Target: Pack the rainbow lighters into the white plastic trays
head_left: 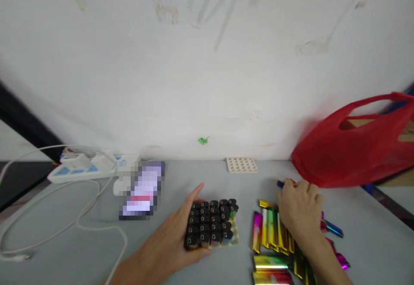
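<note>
My left hand (171, 237) is wrapped round the left side of a pale holed tray (235, 233). Rows of black-topped lighters (215, 218) stand upright in it, and a few holes at its right side show bare. My right hand (300, 207) bends its fingers over a pile at the right. By its fingertips pokes out the dark blue end of a lighter (280, 184), which looks gripped; the rest is covered by the hand. Under and beside that hand lie shiny gold, green and pink lighters (271, 229), with blue and magenta ones (333, 228) beyond the wrist.
A second white holed tray (242, 165) rests against the wall. At the left are a power strip (93, 166) with plugs, a phone (142, 192) with a blurred screen, and a loose white cable (86, 207). A red bag (352, 151) stands at the back right.
</note>
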`<state>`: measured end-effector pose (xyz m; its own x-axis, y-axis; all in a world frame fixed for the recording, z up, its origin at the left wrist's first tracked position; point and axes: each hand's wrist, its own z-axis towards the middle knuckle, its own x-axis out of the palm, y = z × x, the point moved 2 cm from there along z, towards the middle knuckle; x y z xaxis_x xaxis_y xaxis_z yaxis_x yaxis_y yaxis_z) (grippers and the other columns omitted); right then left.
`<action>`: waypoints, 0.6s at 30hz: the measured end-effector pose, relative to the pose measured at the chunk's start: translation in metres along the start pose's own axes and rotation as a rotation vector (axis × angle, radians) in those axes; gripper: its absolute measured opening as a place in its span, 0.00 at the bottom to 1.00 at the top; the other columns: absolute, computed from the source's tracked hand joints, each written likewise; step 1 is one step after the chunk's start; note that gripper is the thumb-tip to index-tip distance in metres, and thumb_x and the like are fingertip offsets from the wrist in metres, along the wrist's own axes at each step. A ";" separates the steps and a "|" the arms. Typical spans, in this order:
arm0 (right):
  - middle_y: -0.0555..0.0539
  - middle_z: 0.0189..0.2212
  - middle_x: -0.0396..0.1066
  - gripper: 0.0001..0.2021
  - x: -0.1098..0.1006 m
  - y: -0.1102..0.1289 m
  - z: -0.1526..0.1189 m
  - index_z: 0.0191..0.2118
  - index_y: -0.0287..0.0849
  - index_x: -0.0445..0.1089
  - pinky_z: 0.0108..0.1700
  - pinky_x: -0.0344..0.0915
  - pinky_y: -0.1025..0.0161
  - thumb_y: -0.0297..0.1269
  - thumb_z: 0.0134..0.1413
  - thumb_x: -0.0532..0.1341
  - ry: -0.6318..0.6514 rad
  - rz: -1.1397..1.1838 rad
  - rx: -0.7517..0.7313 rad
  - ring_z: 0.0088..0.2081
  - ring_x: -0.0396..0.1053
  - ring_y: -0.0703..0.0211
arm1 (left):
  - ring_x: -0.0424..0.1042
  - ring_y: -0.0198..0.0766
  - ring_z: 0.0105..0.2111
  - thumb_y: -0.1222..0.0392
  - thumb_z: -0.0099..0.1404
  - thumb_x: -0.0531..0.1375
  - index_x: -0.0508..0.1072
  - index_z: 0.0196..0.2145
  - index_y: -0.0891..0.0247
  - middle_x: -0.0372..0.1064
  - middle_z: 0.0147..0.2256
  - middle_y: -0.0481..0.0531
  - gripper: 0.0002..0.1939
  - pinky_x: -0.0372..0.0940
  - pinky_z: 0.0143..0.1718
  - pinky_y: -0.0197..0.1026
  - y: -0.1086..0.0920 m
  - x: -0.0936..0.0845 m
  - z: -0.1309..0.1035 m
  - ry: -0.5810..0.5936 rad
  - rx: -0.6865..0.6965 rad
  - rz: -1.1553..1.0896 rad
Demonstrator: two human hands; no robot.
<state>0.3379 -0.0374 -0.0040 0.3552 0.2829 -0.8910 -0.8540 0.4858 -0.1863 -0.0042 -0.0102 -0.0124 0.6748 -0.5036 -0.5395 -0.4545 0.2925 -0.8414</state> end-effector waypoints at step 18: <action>0.44 0.46 0.77 0.14 -0.029 0.040 -0.009 0.57 0.47 0.68 0.54 0.71 0.53 0.47 0.81 0.50 0.294 1.208 -0.274 0.49 0.76 0.48 | 0.73 0.59 0.65 0.64 0.59 0.75 0.37 0.81 0.47 0.67 0.69 0.60 0.67 0.64 0.71 0.60 -0.003 -0.001 -0.001 0.013 -0.001 0.003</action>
<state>0.2900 -0.0334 0.0111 -0.7679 0.2138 -0.6039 -0.6364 -0.1475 0.7571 -0.0037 -0.0113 -0.0091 0.6656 -0.5135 -0.5416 -0.4573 0.2929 -0.8397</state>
